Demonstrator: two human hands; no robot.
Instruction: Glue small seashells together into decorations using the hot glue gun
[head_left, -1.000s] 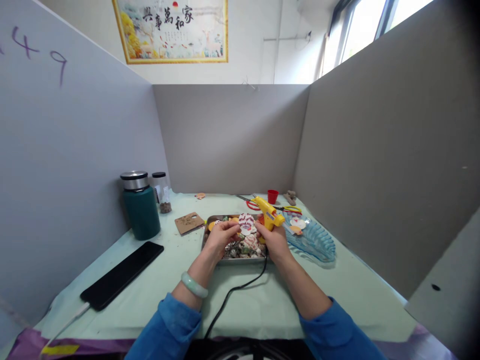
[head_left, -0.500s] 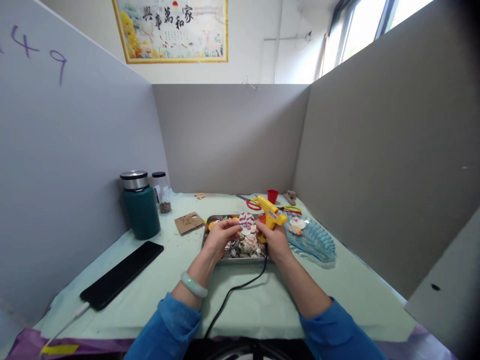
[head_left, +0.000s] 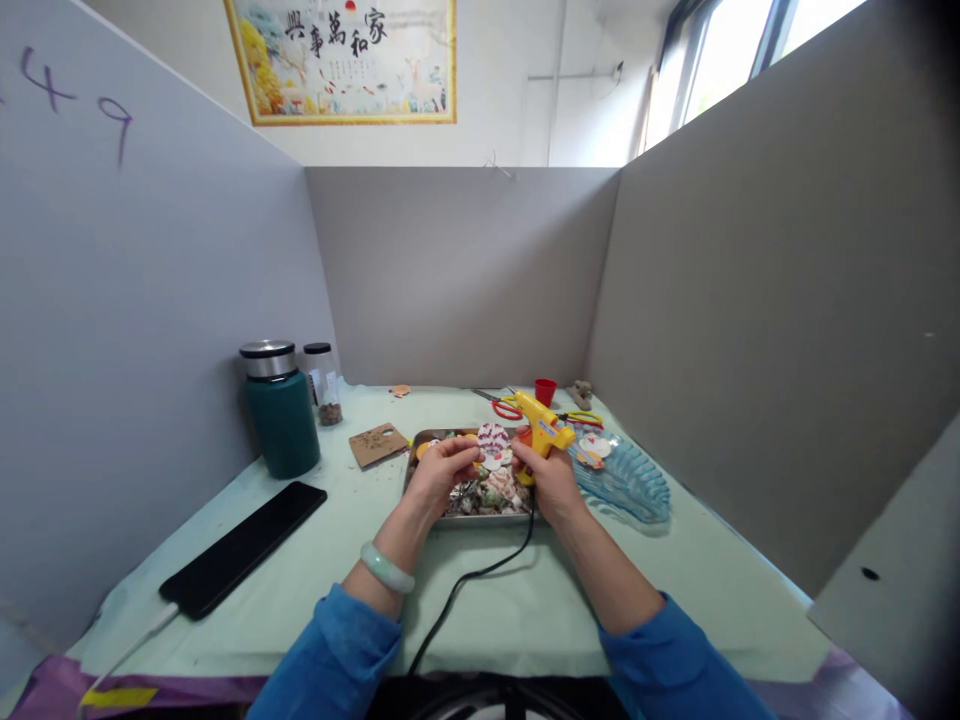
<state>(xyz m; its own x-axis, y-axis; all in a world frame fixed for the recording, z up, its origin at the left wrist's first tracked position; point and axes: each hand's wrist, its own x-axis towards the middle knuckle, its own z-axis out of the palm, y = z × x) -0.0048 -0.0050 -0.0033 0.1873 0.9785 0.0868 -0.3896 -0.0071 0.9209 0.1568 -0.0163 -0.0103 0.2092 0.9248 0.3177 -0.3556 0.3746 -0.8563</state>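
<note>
My left hand pinches a small roundish white piece with dark red markings between thumb and fingertips. A yellow hot glue gun is in my right hand, its nozzle tilted up and away from me. The right thumb and fingertip come close to the piece's right side; whether they touch it I cannot tell. Both hands are above a metal tray of shells and small stones. From the gun's handle a black cord runs down toward me across the table.
On the left are a green flask, a clear jar, a phone on a cable and a brown card. A blue glass dish, scissors and red cup lie right and behind. Grey partitions enclose the table.
</note>
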